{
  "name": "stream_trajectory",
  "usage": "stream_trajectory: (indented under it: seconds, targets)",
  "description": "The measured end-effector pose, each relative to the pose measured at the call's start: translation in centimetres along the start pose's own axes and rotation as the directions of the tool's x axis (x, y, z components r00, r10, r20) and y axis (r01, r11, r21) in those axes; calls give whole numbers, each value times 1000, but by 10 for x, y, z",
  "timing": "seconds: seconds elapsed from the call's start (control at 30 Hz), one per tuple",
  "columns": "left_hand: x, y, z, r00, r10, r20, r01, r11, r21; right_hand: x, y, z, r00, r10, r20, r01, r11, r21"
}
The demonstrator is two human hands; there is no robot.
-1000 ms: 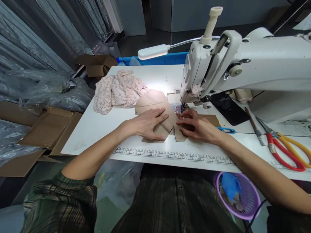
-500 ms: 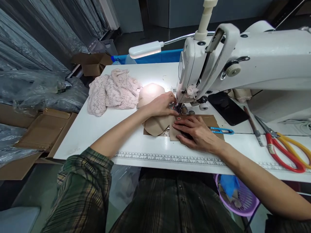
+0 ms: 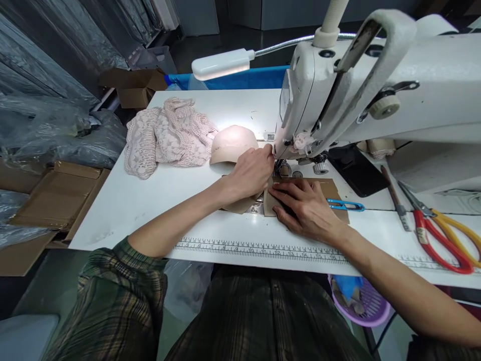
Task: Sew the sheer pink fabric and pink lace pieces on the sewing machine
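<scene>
My left hand (image 3: pixel 252 173) is closed right beside the needle area of the white sewing machine (image 3: pixel 300 95). Its fingertips are turned away, so what they grip is hidden. Part of a beige fabric piece (image 3: pixel 240 206) shows below that hand. Fingers stretched out, my right hand (image 3: pixel 302 204) presses flat on a beige fabric edge (image 3: pixel 268 204) in front of the presser foot. Under it lies a brown sheet (image 3: pixel 331 189). A pale pink moulded cup (image 3: pixel 233 140) rests just behind my left hand. Blue thread snips (image 3: pixel 345 205) lie beyond my right hand.
Pink lace fabric (image 3: pixel 180 135) is heaped on the table's left. To the right are a black phone (image 3: pixel 358 170), a brown-handled tool (image 3: pixel 394 198) and red-and-yellow scissors (image 3: pixel 436 225). A ruler strip (image 3: pixel 263 248) runs along the front edge. A purple basket (image 3: pixel 376 306) stands below.
My left hand has turned and curled closed over the beige piece, with its fingers drawn in by the needle. My right hand stays flat on the fabric. The view has shifted slightly.
</scene>
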State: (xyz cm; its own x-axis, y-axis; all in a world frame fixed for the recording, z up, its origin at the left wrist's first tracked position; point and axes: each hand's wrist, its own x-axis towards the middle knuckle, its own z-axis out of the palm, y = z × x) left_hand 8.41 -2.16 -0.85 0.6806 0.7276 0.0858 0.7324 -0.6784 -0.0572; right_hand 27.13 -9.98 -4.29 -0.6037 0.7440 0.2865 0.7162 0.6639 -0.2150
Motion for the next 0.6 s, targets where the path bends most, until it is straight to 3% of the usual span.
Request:
stream_trajectory:
  seconds: [0.1, 0.2, 0.37, 0.6]
  targets:
    - [-5, 6, -1, 998, -55, 11, 55, 998, -7, 0, -2, 1, 999, 31, -22, -32, 998, -54]
    - [-4, -3, 9, 998, -61, 15, 63, 991, -119, -1, -4, 3, 997, 75, -36, -79, 989, -125]
    - [11, -34, 34, 992, 71, -100, -107, 896, -430, 0, -8, 6, 986, 160, -45, -165, 966, -200]
    - [29, -48, 48, 955, 207, -210, -288, 807, -515, -1, -1, 7, 984, 164, -68, -172, 977, -125]
